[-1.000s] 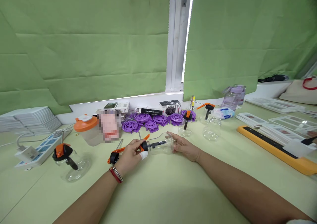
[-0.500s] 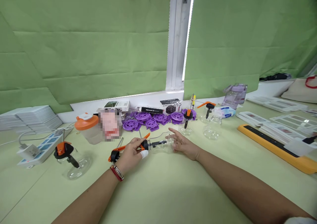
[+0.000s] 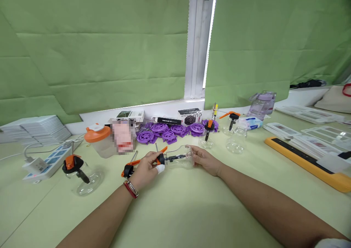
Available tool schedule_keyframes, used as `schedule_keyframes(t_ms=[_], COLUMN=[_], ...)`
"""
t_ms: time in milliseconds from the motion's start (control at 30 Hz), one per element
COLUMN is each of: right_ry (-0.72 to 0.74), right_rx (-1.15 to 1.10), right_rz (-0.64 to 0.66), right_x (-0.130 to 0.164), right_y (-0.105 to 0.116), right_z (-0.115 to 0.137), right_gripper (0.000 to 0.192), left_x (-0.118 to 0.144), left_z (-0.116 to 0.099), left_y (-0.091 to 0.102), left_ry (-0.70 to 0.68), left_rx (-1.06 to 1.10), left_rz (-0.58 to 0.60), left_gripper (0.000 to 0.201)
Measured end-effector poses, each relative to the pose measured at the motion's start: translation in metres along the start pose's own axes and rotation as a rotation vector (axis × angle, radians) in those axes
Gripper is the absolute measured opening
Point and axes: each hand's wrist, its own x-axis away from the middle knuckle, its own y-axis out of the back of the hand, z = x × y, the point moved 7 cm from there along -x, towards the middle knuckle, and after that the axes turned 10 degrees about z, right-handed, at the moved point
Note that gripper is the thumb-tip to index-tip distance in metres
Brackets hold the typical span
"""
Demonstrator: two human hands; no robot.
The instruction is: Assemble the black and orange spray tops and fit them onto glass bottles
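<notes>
While both forearms stretch out over the pale green table (image 3: 192, 211), the head view shows the two hands meeting on a clear glass bottle (image 3: 179, 158) that lies on its side near the middle of the tabletop. The left hand (image 3: 146, 167) has its fingers curled closed around the black and orange spray cap (image 3: 160, 159) at the bottle's neck, with a white wrap on one fingertip and a red band at the wrist. The right hand (image 3: 205, 160) cups the bottle's round base, its fingers bent closed against the glass. Just left of the left hand lies a loose orange and black spray head (image 3: 127, 169). Farther left a second glass bottle (image 3: 82, 173) with an orange cap lies tilted, near a white power strip (image 3: 46, 162). Behind the hands sit purple plastic wheels (image 3: 167, 133), an orange-lidded jar (image 3: 98, 142) and two upright glass bottles (image 3: 222, 138). A long yellow tray (image 3: 301, 160) lies at the right.
</notes>
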Motion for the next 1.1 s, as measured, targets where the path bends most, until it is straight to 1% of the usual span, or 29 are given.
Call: schedule_keyframes(t_ms=[67,167,267,333,500,633,767,800,867,933,1033,1100], right_ry=[-0.014,0.005,0.052,0.058,0.006,0.022,0.049,0.043,0.015,-0.013,-0.022,-0.014], right_rx=[0.042,0.061,0.000,-0.028,0.002,0.000,-0.048,-0.047,-0.026,0.018,0.077,0.061], right_rz=[-0.020,0.008,0.033,0.032,-0.022,-0.001,0.033,0.028,0.005,-0.028,-0.036,-0.019], right_x=[-0.002,-0.001,0.003,0.004,0.001,0.002,0.004,0.004,0.003,0.001,0.000,0.001], right_y=[0.002,-0.001,-0.003,-0.004,0.000,-0.001,-0.004,-0.004,-0.002,0.001,0.001,-0.001], right_z=[-0.003,-0.002,0.004,0.007,0.001,0.001,0.006,0.006,0.002,-0.002,-0.004,-0.002], right_gripper=[0.061,0.063,0.071,0.075,0.061,0.062,0.073,0.072,0.062,0.056,0.056,0.060], left_x=[0.000,-0.001,-0.002,-0.001,-0.001,-0.002,-0.001,-0.001,0.000,0.001,0.001,0.001], left_z=[0.000,0.003,0.005,0.005,0.005,0.007,0.008,0.006,0.003,0.002,0.002,0.003], left_y=[-0.001,0.000,0.001,0.001,-0.003,-0.002,-0.001,-0.002,-0.004,-0.005,-0.005,-0.003], left_ry=[-0.009,-0.020,-0.018,-0.013,-0.013,-0.053,-0.054,-0.057,-0.059,-0.050,-0.039,-0.035], left_rx=[0.010,0.024,0.022,0.018,0.020,0.018,0.008,0.010,0.014,0.016,0.021,0.023], left_rz=[0.006,0.001,0.002,0.000,0.018,0.028,0.013,0.016,0.027,0.035,0.032,0.021], left_gripper=[0.048,0.049,0.049,0.049,0.049,0.050,0.050,0.049,0.049,0.048,0.048,0.048])
